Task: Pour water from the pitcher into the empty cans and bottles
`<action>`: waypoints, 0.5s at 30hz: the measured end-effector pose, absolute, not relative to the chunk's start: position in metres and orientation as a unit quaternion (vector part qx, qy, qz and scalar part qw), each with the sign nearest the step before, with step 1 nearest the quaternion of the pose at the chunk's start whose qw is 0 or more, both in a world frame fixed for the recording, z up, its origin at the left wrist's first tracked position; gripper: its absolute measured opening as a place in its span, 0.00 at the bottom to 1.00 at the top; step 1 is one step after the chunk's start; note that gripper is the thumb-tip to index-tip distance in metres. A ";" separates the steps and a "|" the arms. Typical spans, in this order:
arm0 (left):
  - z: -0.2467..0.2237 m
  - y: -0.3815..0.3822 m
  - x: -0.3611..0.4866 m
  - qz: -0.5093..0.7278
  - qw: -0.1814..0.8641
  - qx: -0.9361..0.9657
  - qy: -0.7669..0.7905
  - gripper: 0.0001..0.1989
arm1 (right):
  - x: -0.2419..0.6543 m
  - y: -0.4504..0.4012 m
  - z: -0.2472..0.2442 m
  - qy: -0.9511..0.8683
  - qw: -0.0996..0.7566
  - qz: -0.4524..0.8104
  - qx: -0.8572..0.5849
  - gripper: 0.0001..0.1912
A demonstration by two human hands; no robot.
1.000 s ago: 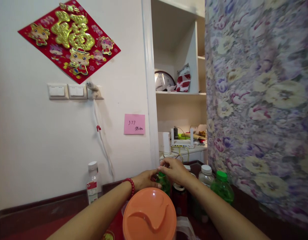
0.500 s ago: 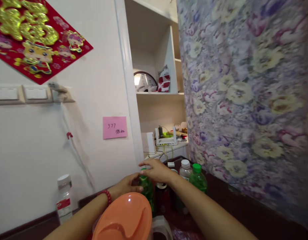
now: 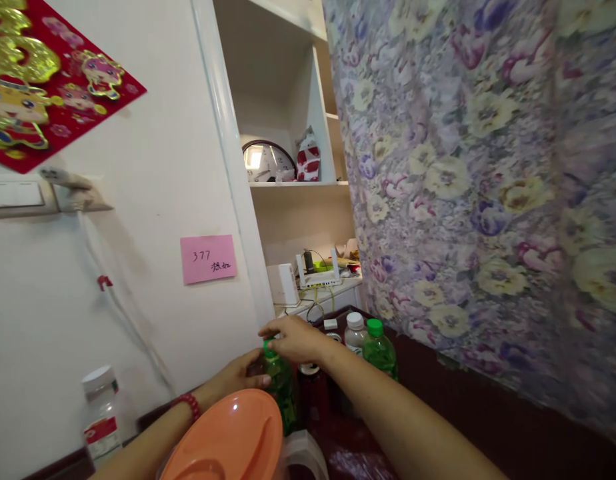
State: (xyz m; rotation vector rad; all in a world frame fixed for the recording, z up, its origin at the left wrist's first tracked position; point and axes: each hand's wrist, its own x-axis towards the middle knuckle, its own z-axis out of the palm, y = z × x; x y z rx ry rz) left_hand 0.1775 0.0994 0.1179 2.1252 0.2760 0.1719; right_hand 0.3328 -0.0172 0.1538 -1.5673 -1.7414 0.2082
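A green plastic bottle (image 3: 284, 395) stands upright on the dark table in the middle of the view. My left hand (image 3: 231, 381), with a red bead bracelet at its wrist, holds the bottle's left side near the shoulder. From above, the fingers of my right hand (image 3: 294, 341) close on its green cap (image 3: 269, 348). A dark drink can (image 3: 312, 390) is just right of the bottle, partly under my right forearm. In front of my left wrist, an orange lid (image 3: 233, 437) hides the lower left of the scene.
Behind my right forearm stand a white-capped clear bottle (image 3: 355, 331) and another green bottle (image 3: 379, 350). At the far left is a clear bottle with a red label (image 3: 102, 427). A tape roll (image 3: 308, 450) lies by the lid. A floral curtain (image 3: 463, 200) hangs at right.
The camera view has turned rightward, so everything sits further left. Both hands stay at the green bottle and its cap, with little visible movement.
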 end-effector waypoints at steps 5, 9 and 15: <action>0.121 0.099 0.175 0.066 0.510 0.854 0.078 0.40 | 0.331 -0.015 0.150 -0.646 0.369 0.044 -0.667 0.15; 0.117 0.104 0.177 0.072 0.517 0.850 0.078 0.41 | 0.330 -0.018 0.150 -0.656 0.355 0.018 -0.665 0.17; 0.112 0.103 0.177 0.061 0.532 0.841 0.079 0.39 | 0.329 -0.021 0.153 -0.678 0.308 0.037 -0.666 0.16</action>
